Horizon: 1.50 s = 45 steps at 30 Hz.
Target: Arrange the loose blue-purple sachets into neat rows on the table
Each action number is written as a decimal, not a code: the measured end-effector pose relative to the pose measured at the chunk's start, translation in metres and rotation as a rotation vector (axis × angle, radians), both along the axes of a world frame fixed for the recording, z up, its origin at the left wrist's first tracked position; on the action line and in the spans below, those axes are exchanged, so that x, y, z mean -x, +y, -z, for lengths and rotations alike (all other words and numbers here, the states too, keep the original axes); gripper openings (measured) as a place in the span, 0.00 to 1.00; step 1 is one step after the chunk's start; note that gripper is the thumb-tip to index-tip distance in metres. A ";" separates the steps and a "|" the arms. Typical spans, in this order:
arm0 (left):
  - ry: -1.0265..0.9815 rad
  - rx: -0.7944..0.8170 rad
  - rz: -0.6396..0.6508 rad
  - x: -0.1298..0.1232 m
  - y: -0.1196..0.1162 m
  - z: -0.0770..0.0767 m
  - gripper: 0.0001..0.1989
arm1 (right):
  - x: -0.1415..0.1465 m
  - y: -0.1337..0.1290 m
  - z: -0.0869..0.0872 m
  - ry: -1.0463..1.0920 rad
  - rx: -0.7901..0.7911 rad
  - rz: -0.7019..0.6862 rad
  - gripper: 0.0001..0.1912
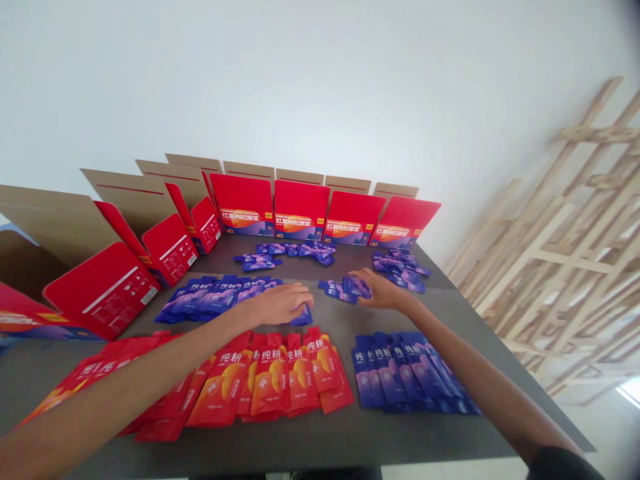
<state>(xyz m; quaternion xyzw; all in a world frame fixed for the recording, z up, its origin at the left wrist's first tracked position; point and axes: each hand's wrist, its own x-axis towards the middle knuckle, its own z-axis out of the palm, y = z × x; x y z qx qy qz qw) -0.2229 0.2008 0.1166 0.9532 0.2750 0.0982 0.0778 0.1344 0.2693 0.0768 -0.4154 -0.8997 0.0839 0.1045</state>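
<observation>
My right hand is closed on a purple pouch. Just left of it, another purple pouch lies flat on the table. Curled over the right end of a row of purple pouches, my left hand grips a purple pouch whose edge shows below the fingers. Overlapping red pouches with orange fruit prints lie in front, partly behind my left forearm. A fanned stack of purple pouches lies at front right, near my right forearm.
Open red cartons line the back of the dark table. More open cartons stand along the left. Loose purple pouches lie before the back cartons, with another pile at back right. Wooden frames lean beyond the right edge.
</observation>
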 end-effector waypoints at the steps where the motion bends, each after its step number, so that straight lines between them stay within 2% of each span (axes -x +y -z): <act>1: 0.014 -0.001 0.011 0.001 0.002 0.003 0.13 | -0.011 0.007 -0.001 -0.041 -0.019 0.055 0.44; 5: 0.105 -0.007 0.036 0.000 0.013 0.013 0.10 | -0.047 0.029 0.005 -0.246 0.032 0.265 0.42; 9: 0.210 -0.024 -0.032 -0.002 0.023 0.024 0.12 | -0.054 0.036 0.016 -0.347 0.141 0.369 0.41; 11: 0.257 -0.001 -0.087 -0.002 0.028 0.029 0.16 | -0.044 0.035 0.016 -0.393 0.147 0.401 0.39; 13: 0.291 0.034 -0.130 -0.002 0.032 0.034 0.21 | -0.026 0.032 0.013 -0.407 0.088 0.389 0.37; 15: 0.311 0.059 -0.142 -0.001 0.036 0.038 0.24 | -0.002 0.029 0.010 -0.361 0.028 0.310 0.34; 18: 0.331 0.102 -0.127 0.000 0.040 0.044 0.27 | 0.036 0.021 0.010 -0.274 0.066 0.206 0.32; 23: 0.336 0.159 -0.075 0.000 0.042 0.050 0.29 | 0.077 0.003 0.011 -0.319 0.177 0.280 0.34; 27: 0.301 0.130 -0.033 0.001 0.042 0.052 0.25 | 0.093 -0.009 0.009 -0.314 0.232 0.355 0.33; 31: 0.263 0.103 -0.062 -0.004 0.044 0.051 0.24 | 0.104 -0.017 0.010 -0.275 0.289 0.365 0.38; 34: 0.190 0.067 -0.087 -0.014 0.048 0.053 0.28 | 0.097 -0.014 0.006 -0.230 0.279 0.432 0.41; 37: 0.144 0.054 -0.016 -0.028 0.053 0.057 0.28 | 0.070 -0.003 -0.002 -0.204 0.168 0.620 0.37; 40: 0.191 0.087 0.040 -0.041 0.055 0.063 0.27 | 0.040 0.007 -0.002 -0.269 0.158 0.800 0.37; 42: 0.214 0.108 0.041 -0.046 0.054 0.067 0.28 | 0.028 0.008 0.005 -0.328 0.158 0.826 0.37; 45: 0.217 0.131 0.028 -0.046 0.050 0.071 0.30 | 0.023 -0.001 0.017 -0.378 0.107 0.763 0.30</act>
